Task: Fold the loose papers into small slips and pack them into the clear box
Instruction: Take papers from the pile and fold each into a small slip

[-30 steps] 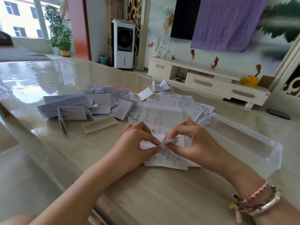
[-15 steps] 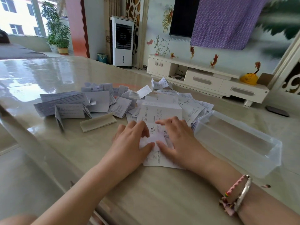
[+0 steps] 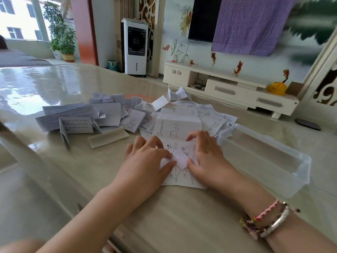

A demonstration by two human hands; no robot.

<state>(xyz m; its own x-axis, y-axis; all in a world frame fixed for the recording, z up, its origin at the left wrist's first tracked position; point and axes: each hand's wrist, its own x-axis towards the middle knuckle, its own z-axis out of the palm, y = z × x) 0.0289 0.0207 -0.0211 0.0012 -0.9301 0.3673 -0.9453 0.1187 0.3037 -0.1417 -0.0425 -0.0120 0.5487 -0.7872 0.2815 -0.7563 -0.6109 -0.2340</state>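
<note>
From the head view, I had both hands down on the tabletop (image 3: 164, 221), working a fold in a small white slip (image 3: 179, 158) that lay on top of a larger printed sheet (image 3: 177, 136). My left hand (image 3: 145, 161) lay fairly flat with the fingers bent, its thumb and forefinger pressing the slip's left edge, and my right hand (image 3: 206, 154) did the same on the right edge, its fingers arched over the printed sheet; neither hand was closed around anything, both simply bore down on paper. The slip sat between my two thumbs, its lower corner pointing toward me. I judged the step in hand to be creasing: the paper was partly folded but not yet small enough to count as finished. Beyond my fingertips lay the heap of loose papers (image 3: 113, 117), spreading well to the left of my left hand, with one long folded strip (image 3: 108, 137) lying near that hand. The clear box (image 3: 299, 172) stood just to the right of my right hand, open at the top, and I could see no slips in it, so the packing looked barely begun. The next move, I reckoned, called for running a firm crease, folding once more if needed, then pinching the slip and carrying it right over the near wall of the box.
</note>
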